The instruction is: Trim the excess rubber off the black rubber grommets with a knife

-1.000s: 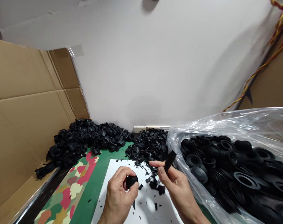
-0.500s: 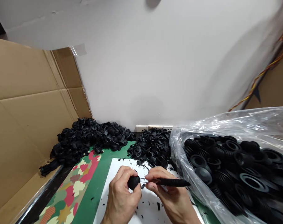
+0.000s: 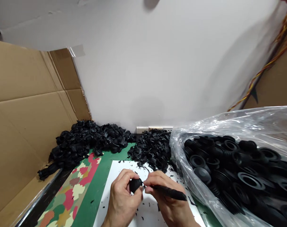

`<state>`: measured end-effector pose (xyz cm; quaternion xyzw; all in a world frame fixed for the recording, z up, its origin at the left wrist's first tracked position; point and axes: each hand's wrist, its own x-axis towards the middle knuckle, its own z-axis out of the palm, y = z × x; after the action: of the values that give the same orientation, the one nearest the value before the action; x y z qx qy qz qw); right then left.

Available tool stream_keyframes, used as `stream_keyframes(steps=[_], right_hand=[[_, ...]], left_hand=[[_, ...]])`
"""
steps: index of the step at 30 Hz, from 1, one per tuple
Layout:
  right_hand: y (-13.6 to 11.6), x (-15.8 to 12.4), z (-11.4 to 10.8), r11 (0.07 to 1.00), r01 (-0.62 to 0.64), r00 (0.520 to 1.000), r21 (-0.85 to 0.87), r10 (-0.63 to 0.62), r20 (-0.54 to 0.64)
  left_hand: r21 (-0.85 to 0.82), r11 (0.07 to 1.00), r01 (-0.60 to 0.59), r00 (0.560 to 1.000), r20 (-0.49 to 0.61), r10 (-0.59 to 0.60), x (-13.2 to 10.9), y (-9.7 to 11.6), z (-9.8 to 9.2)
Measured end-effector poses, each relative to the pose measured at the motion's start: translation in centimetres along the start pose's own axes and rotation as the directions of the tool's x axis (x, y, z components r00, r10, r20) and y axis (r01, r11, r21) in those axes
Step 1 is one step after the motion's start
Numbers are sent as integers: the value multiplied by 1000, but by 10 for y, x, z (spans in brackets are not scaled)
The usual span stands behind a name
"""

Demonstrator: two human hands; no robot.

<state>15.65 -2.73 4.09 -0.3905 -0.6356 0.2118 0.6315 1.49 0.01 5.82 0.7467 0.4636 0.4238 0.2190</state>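
Note:
My left hand (image 3: pixel 124 196) is closed around a small, rounded black rubber part (image 3: pixel 135 185), pinched between thumb and fingers. My right hand (image 3: pixel 167 196) grips a slim black-handled knife (image 3: pixel 173 193) like a pen. Its thin tip meets the right side of the rubber part, though the fingers hide most of the blade. Both hands are just above a white sheet (image 3: pixel 107 192) scattered with small black scraps. The underside of the rubber part is hidden in the left palm.
Trimmed black scraps (image 3: pixel 154 146) are heaped behind the sheet. A larger heap of ribbed black rubber pieces (image 3: pixel 86 138) lies by the cardboard panel (image 3: pixel 32 104) at left. On the right, a clear plastic bag (image 3: pixel 181 151) holds many black rubber bellows (image 3: pixel 222 178).
My right hand has brought the knife closer to the rubber part, and its handle now slopes down to the right. My left hand keeps its hold. The view has shifted slightly.

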Motion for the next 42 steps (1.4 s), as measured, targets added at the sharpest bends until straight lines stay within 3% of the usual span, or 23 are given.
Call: stream_keyframes(steps=[2,4,6,8,10,12,15,19,22,26,28,31,34,37,39,42], right_hand=[[-4,1,-3,997,35,999,-67,-35,2],[-2,3,-8,995,32,996,-99,-40,-81],[3,5,-14,993,-55,978,-100,33,-208],[9,9,-19,973,-224,940,-65,198,-277],[11,12,-22,918,-396,893,19,389,-226],[9,14,-20,843,-518,841,145,533,-94],[5,13,-12,722,-634,761,277,647,57],[13,9,-1,633,-740,665,229,739,105],[16,8,0,655,-741,671,148,733,116],[4,10,-4,700,-701,713,140,689,128],[-2,11,-5,732,-666,746,142,651,140],[-5,10,-1,770,-625,778,129,601,182],[-6,8,7,802,-588,805,104,568,172],[-6,5,12,819,-569,820,66,560,122],[-4,4,13,803,-592,805,67,585,99],[1,4,10,741,-656,753,141,655,62]], left_hand=[[-73,997,16,1000,17,-15,-1,3,2],[-108,994,12,1000,28,-9,-2,5,3],[-94,996,6,1000,18,-4,-3,6,4],[-63,998,3,1000,7,-2,-3,5,4],[-32,999,-3,1000,7,3,-3,4,3],[-8,1000,-6,1000,17,6,-3,2,3],[14,1000,10,1000,24,-10,-2,0,3],[-48,994,98,995,4,-98,-1,-2,4],[-188,948,258,966,17,-259,1,-3,3],[-456,697,554,825,190,-532,8,-9,-1],[-516,569,640,758,301,-579,10,-12,-2],[-566,456,686,712,394,-582,11,-12,-3],[-573,431,697,703,425,-571,10,-8,-1],[-511,489,707,701,412,-582,8,-7,1],[-468,567,678,734,383,-561,7,-7,1],[-421,720,552,834,286,-472,6,-5,0]])
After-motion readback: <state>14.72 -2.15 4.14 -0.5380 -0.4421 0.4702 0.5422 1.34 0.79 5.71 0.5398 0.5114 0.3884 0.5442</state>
